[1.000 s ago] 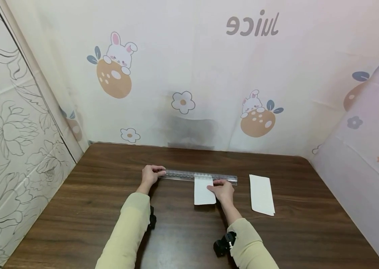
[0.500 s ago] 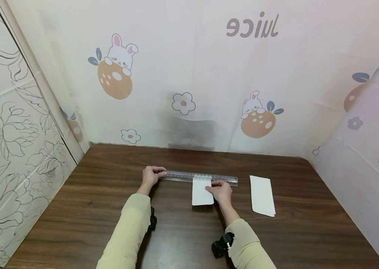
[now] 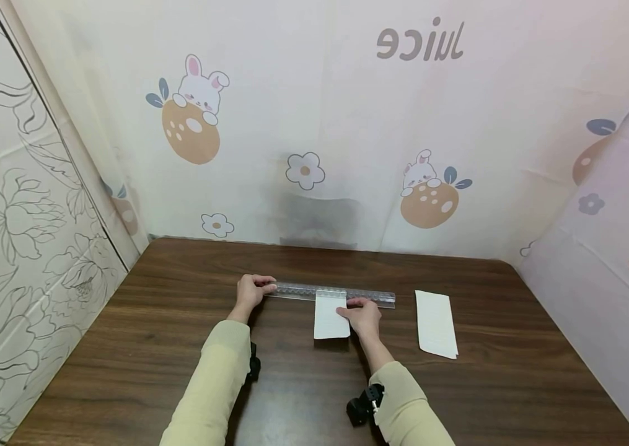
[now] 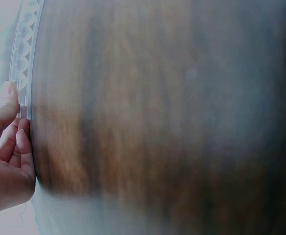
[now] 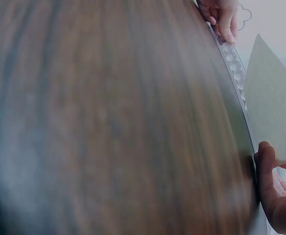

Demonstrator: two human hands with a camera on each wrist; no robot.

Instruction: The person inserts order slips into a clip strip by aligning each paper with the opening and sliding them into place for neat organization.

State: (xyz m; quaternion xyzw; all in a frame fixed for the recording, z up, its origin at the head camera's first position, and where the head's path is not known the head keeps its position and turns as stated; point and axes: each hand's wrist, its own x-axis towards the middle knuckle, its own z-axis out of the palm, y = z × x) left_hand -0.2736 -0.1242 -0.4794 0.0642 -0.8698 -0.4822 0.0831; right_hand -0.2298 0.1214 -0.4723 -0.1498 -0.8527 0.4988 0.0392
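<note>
In the head view my left hand pinches the left end of a long clear plastic ruler, which lies crosswise on the table. Up close, the ruler carries a row of rounded shapes along its length. My right hand pinches the right edge of a small white paper sheet between thumb and fingers. The sheet's top edge overlaps the middle of the ruler, and its near edge is raised above a shadow. From the right wrist view, the paper stands tilted beside the ruler.
More white paper lies to the right of the ruler on the brown wood-grain table. Behind it hangs a printed cloth with rabbits and flowers. A patterned panel borders the left side.
My right hand has slid the paper sheet a little to the left along the ruler. The left hand and the ruler have stayed in place.
</note>
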